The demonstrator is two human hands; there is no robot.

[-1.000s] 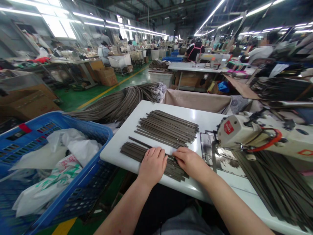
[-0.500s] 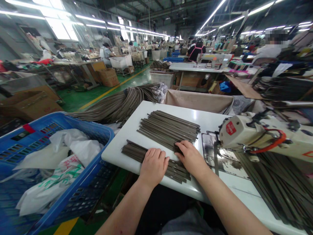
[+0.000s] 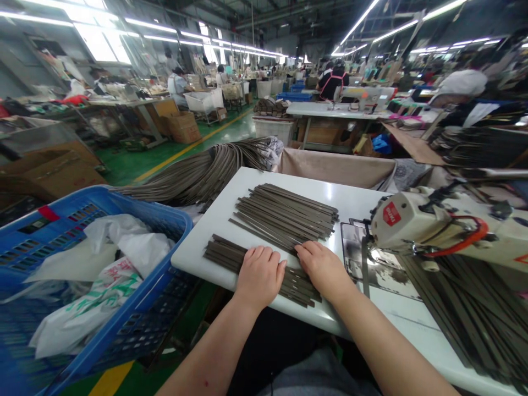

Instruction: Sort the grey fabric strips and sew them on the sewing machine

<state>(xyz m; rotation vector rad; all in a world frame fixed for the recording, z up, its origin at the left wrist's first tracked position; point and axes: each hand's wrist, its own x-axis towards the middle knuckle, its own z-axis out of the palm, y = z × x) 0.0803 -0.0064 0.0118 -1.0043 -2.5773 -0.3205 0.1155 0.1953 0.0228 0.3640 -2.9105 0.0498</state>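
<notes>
While my left hand (image 3: pixel 259 276) lies flat on the near strip stack (image 3: pixel 225 254), my right hand (image 3: pixel 324 269), fingers loosely spread, touches its far edge, white surface (image 3: pixel 350 202), sewing machine (image 3: pixel 416 223) beside.

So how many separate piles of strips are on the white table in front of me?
2: near pile under both hands, far pile just behind. More strips hang off the table's far left.

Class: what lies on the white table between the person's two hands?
In the head view, only flat grey-brown strips lie between left hand and right hand.
</notes>
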